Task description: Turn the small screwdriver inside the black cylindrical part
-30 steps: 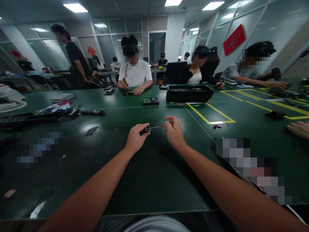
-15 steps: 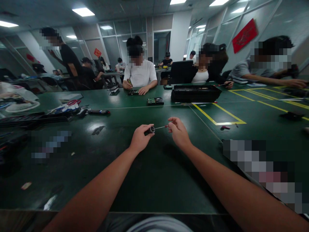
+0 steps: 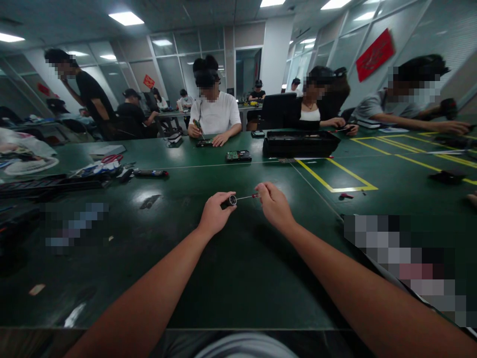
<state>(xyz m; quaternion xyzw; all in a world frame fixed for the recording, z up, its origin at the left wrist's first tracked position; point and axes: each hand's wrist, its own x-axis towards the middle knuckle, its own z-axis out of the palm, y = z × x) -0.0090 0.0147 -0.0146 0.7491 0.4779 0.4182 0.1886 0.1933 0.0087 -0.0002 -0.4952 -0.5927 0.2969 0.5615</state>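
Between the thumb and fingers of my left hand [image 3: 216, 214] is a small dark cylindrical part [image 3: 232, 200], its round, light-rimmed end turned to the right. My right hand [image 3: 275, 204] is closed on the red handle of a thin screwdriver [image 3: 246, 197]. The metal shaft runs leftward to the cylindrical part; whether its tip sits inside or only touches the side, I cannot tell. Both hands are held over the middle of the green table [image 3: 231, 278].
A green circuit-board device [image 3: 238, 156] and a long black bin [image 3: 301, 145] stand farther back. Tools and red-handled scissors [image 3: 112, 159] lie at left, near a dark pen-like tool [image 3: 151, 173]. Yellow tape [image 3: 354, 189] marks the right side. A person in white [image 3: 219, 117] works opposite.
My right hand's fingers have shifted a little around the screwdriver handle. The left hand keeps its grip on the cylindrical part. The whole view has shifted slightly.
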